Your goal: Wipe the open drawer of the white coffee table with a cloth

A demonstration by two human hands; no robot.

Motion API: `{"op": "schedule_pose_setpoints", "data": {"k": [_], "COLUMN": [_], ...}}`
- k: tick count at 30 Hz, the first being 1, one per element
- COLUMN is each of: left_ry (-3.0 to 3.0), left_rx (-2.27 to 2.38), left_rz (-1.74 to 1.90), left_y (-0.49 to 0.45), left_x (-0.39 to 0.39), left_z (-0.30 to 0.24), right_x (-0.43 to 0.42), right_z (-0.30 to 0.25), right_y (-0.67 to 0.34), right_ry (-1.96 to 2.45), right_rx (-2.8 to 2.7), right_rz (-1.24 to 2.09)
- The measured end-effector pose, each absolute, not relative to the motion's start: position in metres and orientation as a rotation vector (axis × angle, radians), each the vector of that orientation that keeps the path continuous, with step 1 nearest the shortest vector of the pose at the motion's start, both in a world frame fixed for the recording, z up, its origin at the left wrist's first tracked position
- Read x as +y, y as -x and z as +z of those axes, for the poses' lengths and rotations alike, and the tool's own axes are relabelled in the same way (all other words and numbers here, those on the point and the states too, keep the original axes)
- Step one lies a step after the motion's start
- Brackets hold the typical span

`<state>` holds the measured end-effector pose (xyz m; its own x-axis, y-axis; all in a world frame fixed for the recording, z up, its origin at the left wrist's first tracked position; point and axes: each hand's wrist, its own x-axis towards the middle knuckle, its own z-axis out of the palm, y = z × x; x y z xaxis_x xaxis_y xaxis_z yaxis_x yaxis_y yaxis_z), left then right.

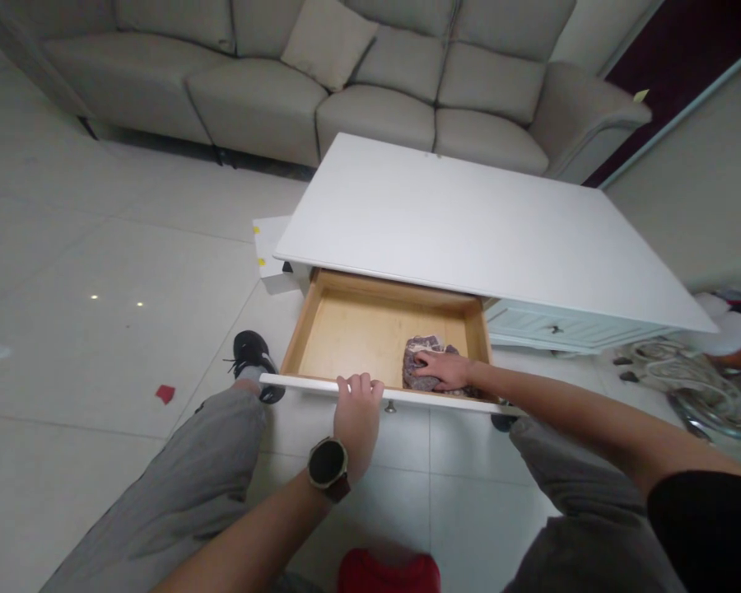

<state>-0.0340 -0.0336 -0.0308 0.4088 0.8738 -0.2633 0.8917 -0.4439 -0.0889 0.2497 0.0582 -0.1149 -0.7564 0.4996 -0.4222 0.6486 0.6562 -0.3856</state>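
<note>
A pulled-out drawer (346, 329) with a pale wooden inside and a white front juts from the white coffee table (469, 222). My left hand (358, 416) grips the top edge of the drawer front, fingers curled over it, just left of the small metal knob (390, 406). Inside the drawer, at its right front corner, lies a bunched grey-purple patterned cloth (417, 375). My right hand (445, 370) presses down on that cloth with its fingers spread; what is under the palm is hidden.
Behind the table stands a long grey sofa (383, 115) with a beige cushion (328, 41). A white box (272, 239) sits left of the table. Coiled hoses or cords (667, 371) lie at right. A red scrap (165, 394) and something red (388, 571) are on the floor side.
</note>
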Motion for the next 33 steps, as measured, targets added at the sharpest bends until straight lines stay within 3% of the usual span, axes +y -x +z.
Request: {"op": "schedule_pose_setpoints", "data": {"k": [8, 18, 25, 33], "left_ry": [-2.617, -2.507, -2.536, -2.529], "left_rx": [1.63, 1.509, 1.509, 1.529], "left_rz": [-0.355, -0.369, -0.471, -0.526], "left_y": [0.036, 0.042, 0.038, 0.034], "left_x": [-0.033, -0.023, -0.024, -0.022], "left_z": [-0.036, -0.033, -0.029, -0.023], "right_x": [0.088, 0.137, 0.157, 0.16], "right_z": [-0.143, -0.162, -0.173, -0.154], "right_y": [-0.18, -0.137, -0.156, -0.244], "right_ry": [-1.036, -1.16, -1.359, -1.665], "right_rx": [2.833, 2.954, 2.982, 2.566], "right_rz": [-0.562, -0.654, -0.659, -0.518]}}
